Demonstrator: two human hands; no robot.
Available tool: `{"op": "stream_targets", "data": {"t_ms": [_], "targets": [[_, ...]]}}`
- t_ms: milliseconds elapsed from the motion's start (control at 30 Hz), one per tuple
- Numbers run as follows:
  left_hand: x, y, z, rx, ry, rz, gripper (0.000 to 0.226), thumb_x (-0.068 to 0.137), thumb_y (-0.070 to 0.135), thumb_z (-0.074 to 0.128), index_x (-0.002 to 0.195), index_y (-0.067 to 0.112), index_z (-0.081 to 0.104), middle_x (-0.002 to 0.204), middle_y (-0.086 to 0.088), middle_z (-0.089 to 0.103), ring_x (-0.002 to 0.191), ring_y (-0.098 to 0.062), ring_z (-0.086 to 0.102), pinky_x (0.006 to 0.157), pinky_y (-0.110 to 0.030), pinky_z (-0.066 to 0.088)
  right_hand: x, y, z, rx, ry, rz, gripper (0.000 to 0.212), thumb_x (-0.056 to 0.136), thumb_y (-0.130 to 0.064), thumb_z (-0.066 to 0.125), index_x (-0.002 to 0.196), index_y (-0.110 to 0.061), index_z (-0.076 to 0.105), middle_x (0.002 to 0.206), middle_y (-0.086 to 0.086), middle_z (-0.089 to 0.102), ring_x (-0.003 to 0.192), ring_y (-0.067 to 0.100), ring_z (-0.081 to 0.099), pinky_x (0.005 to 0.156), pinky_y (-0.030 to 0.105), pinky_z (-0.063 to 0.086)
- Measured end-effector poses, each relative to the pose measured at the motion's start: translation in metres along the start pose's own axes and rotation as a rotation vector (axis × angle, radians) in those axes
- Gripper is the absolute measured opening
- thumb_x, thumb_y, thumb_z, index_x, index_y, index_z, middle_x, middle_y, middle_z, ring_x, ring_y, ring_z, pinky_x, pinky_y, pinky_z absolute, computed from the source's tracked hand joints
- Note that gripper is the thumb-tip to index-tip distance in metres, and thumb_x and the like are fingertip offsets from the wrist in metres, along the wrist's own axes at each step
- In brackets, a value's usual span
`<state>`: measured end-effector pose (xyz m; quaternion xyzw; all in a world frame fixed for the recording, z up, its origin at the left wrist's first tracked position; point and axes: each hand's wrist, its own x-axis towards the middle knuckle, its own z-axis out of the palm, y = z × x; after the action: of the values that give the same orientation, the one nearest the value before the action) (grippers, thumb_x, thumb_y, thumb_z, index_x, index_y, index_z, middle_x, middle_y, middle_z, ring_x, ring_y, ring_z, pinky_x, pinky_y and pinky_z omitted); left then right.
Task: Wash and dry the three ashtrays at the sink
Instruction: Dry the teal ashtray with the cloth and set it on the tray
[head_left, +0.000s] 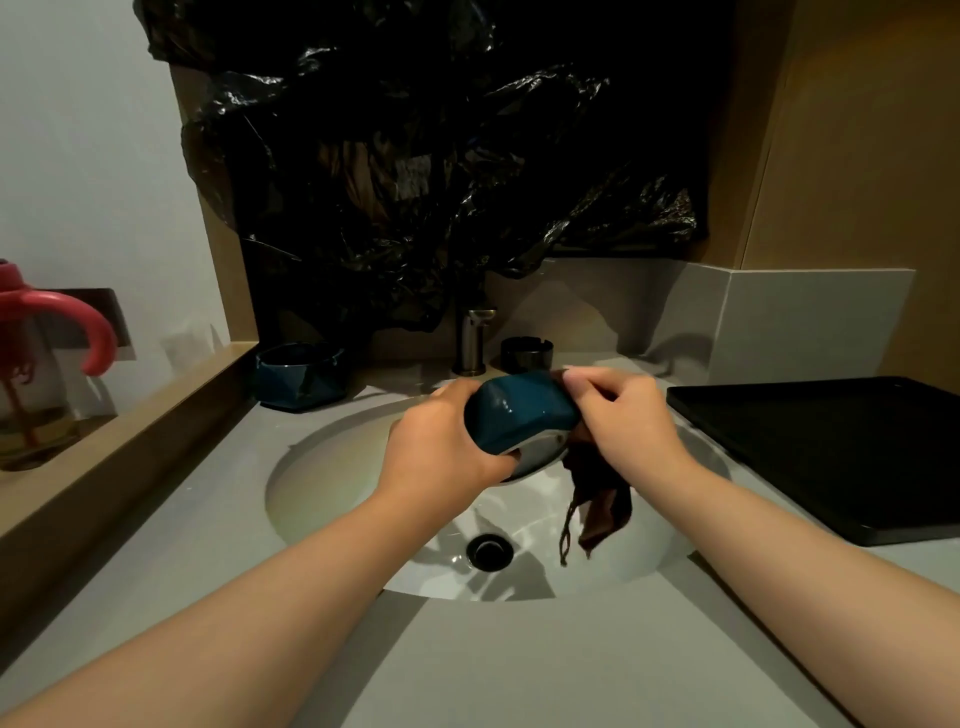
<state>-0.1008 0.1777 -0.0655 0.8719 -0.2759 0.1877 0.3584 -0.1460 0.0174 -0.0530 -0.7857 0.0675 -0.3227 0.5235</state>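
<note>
Both hands work above the sink (332, 467), a pale oval basin set into the grey tabletop (493, 665). The left hand (441, 441) closes its grip around the near end of a teal ashtray (519, 410), held tilted on edge so that its silvery underside faces the basin. The right hand (623, 415) grips a dark cloth (597, 509) pinched against the ashtray's far end; the cloth's loose tail hangs down over the basin, above and just right of the drain (490, 551). Behind the sink stands the tap (472, 338), its upper part hidden by black plastic sheeting (441, 156) covering the wall. Left of the tap, a second teal ashtray (301, 376) rests upright on the tabletop near the wooden ledge (130, 415). Right of the tap, a small black ashtray (527, 353) sits on the tabletop, just behind the right hand's fingers. A black tray (831, 452) lies flat on the tabletop well right of the sink. A clear bottle with pink handles (41, 353) stands on the ledge, far left of the sink.
</note>
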Motion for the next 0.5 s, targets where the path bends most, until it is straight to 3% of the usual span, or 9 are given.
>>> {"op": "stream_targets", "data": {"t_ms": [67, 200, 267, 400, 500], "targets": [[0.000, 0.000, -0.002, -0.029, 0.009, -0.012, 0.059, 0.069, 0.030, 0.080, 0.122, 0.026, 0.056, 0.098, 0.013, 0.058, 0.095, -0.011, 0.058, 0.083, -0.026, 0.050, -0.001, 0.000, 0.000, -0.020, -0.002, 0.005, 0.019, 0.096, -0.023, 0.053, 0.099, -0.022, 0.072, 0.085, -0.004, 0.069, 0.070, 0.016, 0.067, 0.060, 0.029, 0.059], [-0.001, 0.000, 0.000, -0.034, -0.012, -0.021, 0.059, 0.069, 0.033, 0.079, 0.122, 0.028, 0.054, 0.096, 0.013, 0.058, 0.092, -0.010, 0.058, 0.080, -0.024, 0.049, -0.014, -0.005, 0.010, -0.342, 0.023, -0.470, 0.020, 0.092, -0.021, 0.056, 0.106, -0.020, 0.071, 0.104, -0.014, 0.064, 0.097, -0.001, 0.056, 0.084, 0.015, 0.047], [-0.003, 0.001, 0.002, -0.030, -0.013, -0.013, 0.057, 0.069, 0.034, 0.079, 0.121, 0.028, 0.054, 0.095, 0.014, 0.058, 0.089, -0.010, 0.057, 0.077, -0.023, 0.047, -0.013, -0.004, 0.011, -0.402, 0.038, -0.548, 0.019, 0.091, -0.021, 0.057, 0.104, -0.020, 0.071, 0.105, -0.013, 0.064, 0.098, -0.002, 0.055, 0.085, 0.013, 0.044], [-0.003, 0.000, 0.003, -0.084, 0.020, -0.004, 0.061, 0.067, 0.033, 0.082, 0.122, 0.028, 0.056, 0.102, 0.013, 0.062, 0.095, -0.009, 0.059, 0.083, -0.027, 0.052, -0.008, -0.002, 0.007, -0.109, 0.041, -0.304, 0.016, 0.093, -0.022, 0.055, 0.099, -0.025, 0.070, 0.096, -0.014, 0.065, 0.091, 0.002, 0.061, 0.070, 0.019, 0.054], [-0.003, -0.001, 0.002, -0.135, 0.032, -0.033, 0.061, 0.065, 0.032, 0.084, 0.119, 0.029, 0.056, 0.099, 0.016, 0.060, 0.096, -0.008, 0.059, 0.085, -0.028, 0.052, -0.003, 0.000, 0.005, 0.057, 0.054, -0.087, 0.018, 0.095, -0.022, 0.053, 0.093, -0.029, 0.069, 0.087, -0.014, 0.067, 0.080, -0.002, 0.063, 0.062, 0.015, 0.053]]}}
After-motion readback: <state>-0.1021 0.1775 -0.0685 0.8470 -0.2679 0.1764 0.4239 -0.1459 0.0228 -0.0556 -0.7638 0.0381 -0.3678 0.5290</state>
